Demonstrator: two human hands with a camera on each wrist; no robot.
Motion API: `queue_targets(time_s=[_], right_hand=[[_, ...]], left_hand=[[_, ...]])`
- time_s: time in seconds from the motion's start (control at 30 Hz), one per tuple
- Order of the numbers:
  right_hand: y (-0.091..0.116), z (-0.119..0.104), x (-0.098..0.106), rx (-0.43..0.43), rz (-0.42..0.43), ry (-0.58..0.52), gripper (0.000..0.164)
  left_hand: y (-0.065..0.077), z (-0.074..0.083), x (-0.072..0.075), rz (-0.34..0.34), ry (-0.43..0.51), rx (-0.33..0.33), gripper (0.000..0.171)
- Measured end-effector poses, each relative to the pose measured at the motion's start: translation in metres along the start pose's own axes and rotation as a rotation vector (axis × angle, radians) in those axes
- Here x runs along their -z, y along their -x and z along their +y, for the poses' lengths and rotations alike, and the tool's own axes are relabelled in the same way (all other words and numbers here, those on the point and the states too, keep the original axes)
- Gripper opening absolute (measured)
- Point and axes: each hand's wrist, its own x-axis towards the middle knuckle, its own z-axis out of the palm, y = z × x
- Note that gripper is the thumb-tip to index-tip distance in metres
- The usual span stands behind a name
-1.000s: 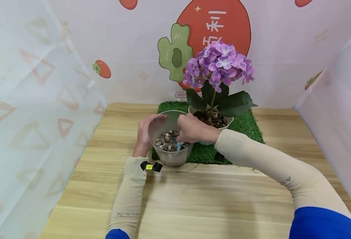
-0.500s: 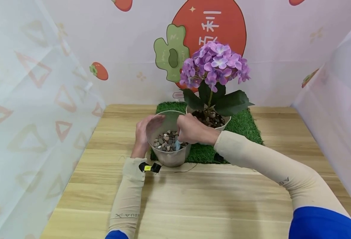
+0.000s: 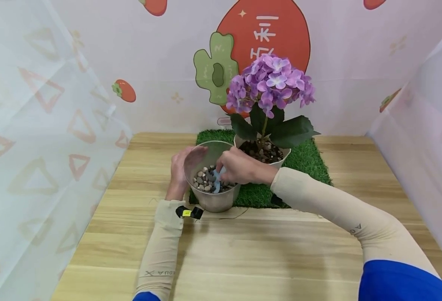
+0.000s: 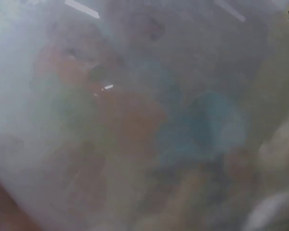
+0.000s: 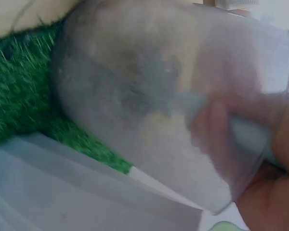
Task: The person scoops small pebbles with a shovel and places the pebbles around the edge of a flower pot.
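Note:
A clear plastic pot (image 3: 214, 200) with several small pebbles (image 3: 205, 180) in it stands at the front left of the grass mat. My left hand (image 3: 179, 169) holds it from the left, fingers round its far side and showing through the wall. Over the right rim, my right hand (image 3: 237, 166) reaches in and grips a small light blue tool (image 3: 216, 182), its lower end among the pebbles. The right wrist view shows its handle (image 5: 248, 132) in the curled fingers (image 5: 214, 127) through the wall. In the left wrist view the tool (image 4: 202, 127) is a blurred blue patch.
A white pot (image 3: 283, 159) with a purple hydrangea (image 3: 277, 81) stands close behind my right hand. Under both pots lies a green grass mat (image 3: 311, 156) on the wooden table (image 3: 243, 255). Printed cloth (image 3: 168, 71) walls the back and sides.
My right hand has shifted left inside the clear pot, and the blue tool has moved left through the pebbles. My left hand keeps its hold on the pot.

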Motion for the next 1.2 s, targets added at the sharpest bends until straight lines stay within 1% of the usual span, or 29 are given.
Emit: queue_targets(time_s=[0.1, 0.23, 0.33, 0.47, 0.57, 0.63, 0.77, 0.9, 0.97, 1.03, 1.13, 1.2], right_hand=[[0.0, 0.002, -0.002, -0.01, -0.013, -0.043, 0.014], [0.003, 0.003, -0.002, -0.064, -0.01, -0.125, 0.014], [0.008, 0.003, -0.002, -0.088, 0.018, -0.173, 0.013], [0.019, 0.006, 0.004, -0.134, 0.082, -0.233, 0.014], [0.027, 0.008, 0.008, -0.186, 0.113, -0.317, 0.015], [0.03, 0.011, 0.01, -0.217, 0.133, -0.364, 0.015], [0.035, 0.017, 0.009, -0.257, 0.184, -0.385, 0.015], [0.039, 0.02, 0.009, -0.252, 0.263, -0.354, 0.015], [0.041, 0.021, 0.009, -0.242, 0.304, -0.351, 0.015], [0.044, 0.022, 0.009, -0.231, 0.338, -0.358, 0.016], [0.049, 0.024, 0.008, -0.22, 0.377, -0.397, 0.017], [0.053, 0.024, 0.007, -0.216, 0.396, -0.431, 0.016]], left_hand=[[-0.001, 0.0, -0.001, -0.004, -0.005, 0.005, 0.037], [0.0, 0.0, 0.0, -0.002, 0.002, 0.001, 0.036], [-0.001, 0.0, 0.002, -0.022, 0.018, 0.003, 0.036], [-0.003, -0.001, 0.006, -0.07, 0.03, 0.009, 0.037], [-0.002, 0.0, 0.007, -0.069, -0.009, -0.001, 0.039], [0.0, 0.0, 0.006, -0.055, -0.035, -0.005, 0.041], [0.001, -0.001, 0.003, -0.034, -0.095, -0.005, 0.047], [0.0, -0.002, 0.003, -0.039, -0.15, -0.014, 0.049], [-0.001, -0.001, 0.004, -0.04, -0.171, -0.028, 0.049], [-0.001, -0.001, 0.004, -0.045, -0.173, -0.045, 0.049], [-0.001, 0.0, 0.004, -0.055, -0.169, -0.064, 0.049], [0.0, -0.001, 0.004, -0.066, -0.146, -0.071, 0.049]])
